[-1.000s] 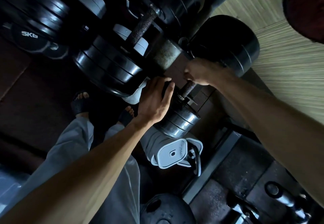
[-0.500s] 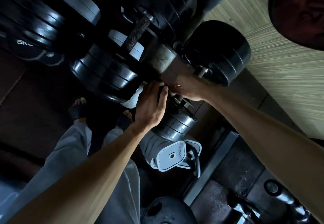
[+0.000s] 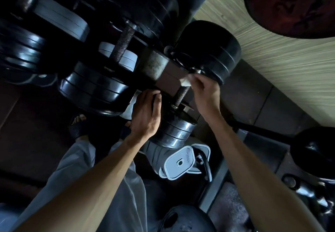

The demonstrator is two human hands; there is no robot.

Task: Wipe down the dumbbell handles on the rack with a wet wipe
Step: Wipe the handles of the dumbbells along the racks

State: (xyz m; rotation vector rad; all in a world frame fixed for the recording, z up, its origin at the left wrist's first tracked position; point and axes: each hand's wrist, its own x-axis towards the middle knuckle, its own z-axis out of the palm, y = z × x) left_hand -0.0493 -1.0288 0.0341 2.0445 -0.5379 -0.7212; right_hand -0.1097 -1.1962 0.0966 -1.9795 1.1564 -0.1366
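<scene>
A black dumbbell lies across the rack, its knurled handle [image 3: 182, 94] running between a near head of stacked plates [image 3: 174, 132] and a far round head [image 3: 210, 50]. My right hand [image 3: 204, 90] pinches a white wet wipe [image 3: 185, 82] against the upper end of that handle. My left hand [image 3: 146, 115] grips the top of the near head, fingers curled over its edge. A second dumbbell with a rusty knurled handle [image 3: 124, 43] sits further back on the rack.
Black plate-loaded dumbbells [image 3: 94, 88] crowd the left. A grey adjustable dumbbell [image 3: 179, 162] rests below the near head. A dark red weight plate [image 3: 293, 4] leans at top right on the wooden floor [image 3: 290, 68]. My sandalled feet [image 3: 79, 128] stand on dark matting.
My right hand slid down over the handle towards the near head, then back up to its far end, the wipe now showing. My left hand stayed on the near head.
</scene>
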